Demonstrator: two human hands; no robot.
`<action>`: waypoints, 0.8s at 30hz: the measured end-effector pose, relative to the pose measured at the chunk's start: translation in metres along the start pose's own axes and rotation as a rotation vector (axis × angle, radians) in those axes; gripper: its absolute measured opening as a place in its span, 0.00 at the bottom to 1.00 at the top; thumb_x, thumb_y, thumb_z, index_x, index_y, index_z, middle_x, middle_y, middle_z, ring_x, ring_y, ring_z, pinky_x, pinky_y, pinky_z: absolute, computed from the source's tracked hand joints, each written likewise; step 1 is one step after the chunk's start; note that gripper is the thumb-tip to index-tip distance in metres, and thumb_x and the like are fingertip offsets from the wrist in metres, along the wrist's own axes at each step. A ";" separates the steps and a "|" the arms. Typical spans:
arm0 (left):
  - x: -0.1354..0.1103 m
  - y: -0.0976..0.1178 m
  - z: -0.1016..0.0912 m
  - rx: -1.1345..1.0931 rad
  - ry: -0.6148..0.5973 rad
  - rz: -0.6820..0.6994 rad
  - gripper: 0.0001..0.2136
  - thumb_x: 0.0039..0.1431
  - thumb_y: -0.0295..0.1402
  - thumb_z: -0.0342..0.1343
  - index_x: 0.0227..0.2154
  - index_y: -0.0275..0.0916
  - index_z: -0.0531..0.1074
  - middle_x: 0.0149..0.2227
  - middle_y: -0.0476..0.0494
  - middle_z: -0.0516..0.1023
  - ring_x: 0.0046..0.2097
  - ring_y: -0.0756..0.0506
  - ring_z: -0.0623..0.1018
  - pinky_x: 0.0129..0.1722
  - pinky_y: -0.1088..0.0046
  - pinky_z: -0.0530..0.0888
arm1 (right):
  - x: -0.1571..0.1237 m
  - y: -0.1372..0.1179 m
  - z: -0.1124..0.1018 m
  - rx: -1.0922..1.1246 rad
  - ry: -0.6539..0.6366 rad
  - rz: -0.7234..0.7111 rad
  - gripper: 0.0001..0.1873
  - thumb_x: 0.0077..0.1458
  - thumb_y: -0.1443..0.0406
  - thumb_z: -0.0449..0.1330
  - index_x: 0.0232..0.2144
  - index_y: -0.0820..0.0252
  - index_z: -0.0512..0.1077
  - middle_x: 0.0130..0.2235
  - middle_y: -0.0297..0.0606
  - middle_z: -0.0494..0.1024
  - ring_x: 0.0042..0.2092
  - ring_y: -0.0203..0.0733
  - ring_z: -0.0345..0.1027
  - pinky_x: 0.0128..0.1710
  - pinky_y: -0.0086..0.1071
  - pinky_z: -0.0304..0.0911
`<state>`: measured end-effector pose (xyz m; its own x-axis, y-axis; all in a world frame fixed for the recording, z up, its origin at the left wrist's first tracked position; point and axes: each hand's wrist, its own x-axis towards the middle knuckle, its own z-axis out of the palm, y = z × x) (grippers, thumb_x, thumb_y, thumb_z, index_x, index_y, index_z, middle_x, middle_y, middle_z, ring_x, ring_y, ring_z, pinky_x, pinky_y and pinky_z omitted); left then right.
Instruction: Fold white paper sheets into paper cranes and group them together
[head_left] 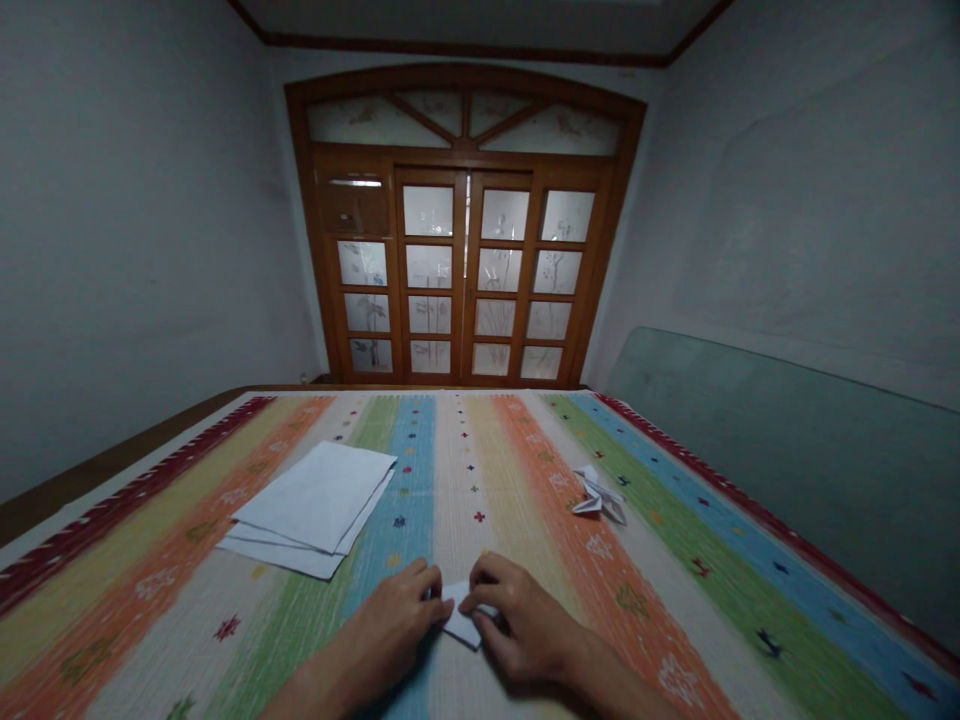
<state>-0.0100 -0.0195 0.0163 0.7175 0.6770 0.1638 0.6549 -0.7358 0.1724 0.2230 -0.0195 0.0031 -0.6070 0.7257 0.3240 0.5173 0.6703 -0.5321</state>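
A small folded piece of white paper (463, 627) lies near the front of the striped cloth, between my two hands. My left hand (405, 612) grips its left side, thumb and fingers closed at the edge. From the other side, my right hand (517, 615) pinches the paper with thumb and fingertips. The fingers of both hands cover parts of the paper, so its full shape is hidden.
A stack of white paper sheets (319, 500) lies at the left. Folded paper pieces (598, 495) sit at the right. The striped cloth (457, 450) covers the table. Beyond it stand wooden doors (465, 270), and a pale green panel (772, 430) borders the right side.
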 end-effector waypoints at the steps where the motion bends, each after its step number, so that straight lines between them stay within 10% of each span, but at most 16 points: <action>1: 0.000 0.002 -0.004 -0.041 -0.006 -0.005 0.14 0.64 0.18 0.51 0.42 0.42 0.78 0.41 0.43 0.76 0.44 0.43 0.75 0.42 0.69 0.70 | 0.000 -0.002 -0.002 0.013 -0.027 0.014 0.13 0.54 0.70 0.64 0.43 0.57 0.79 0.43 0.41 0.72 0.45 0.45 0.70 0.47 0.35 0.66; 14: 0.001 -0.003 -0.015 -0.316 0.027 -0.097 0.12 0.61 0.29 0.62 0.47 0.47 0.79 0.46 0.44 0.78 0.49 0.41 0.76 0.50 0.63 0.70 | 0.002 -0.005 -0.010 0.046 -0.115 0.056 0.28 0.45 0.57 0.75 0.49 0.56 0.77 0.46 0.41 0.72 0.45 0.47 0.69 0.46 0.37 0.65; 24: 0.004 -0.017 0.000 -0.397 0.130 -0.118 0.13 0.64 0.25 0.54 0.46 0.43 0.79 0.43 0.42 0.82 0.46 0.42 0.78 0.47 0.67 0.71 | 0.007 0.008 0.008 0.078 0.146 0.205 0.09 0.58 0.70 0.59 0.38 0.61 0.79 0.38 0.42 0.82 0.41 0.45 0.74 0.43 0.34 0.65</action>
<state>-0.0183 -0.0044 0.0136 0.5913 0.7709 0.2369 0.5704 -0.6074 0.5529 0.2178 -0.0102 -0.0049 -0.3982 0.8635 0.3096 0.5687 0.4972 -0.6552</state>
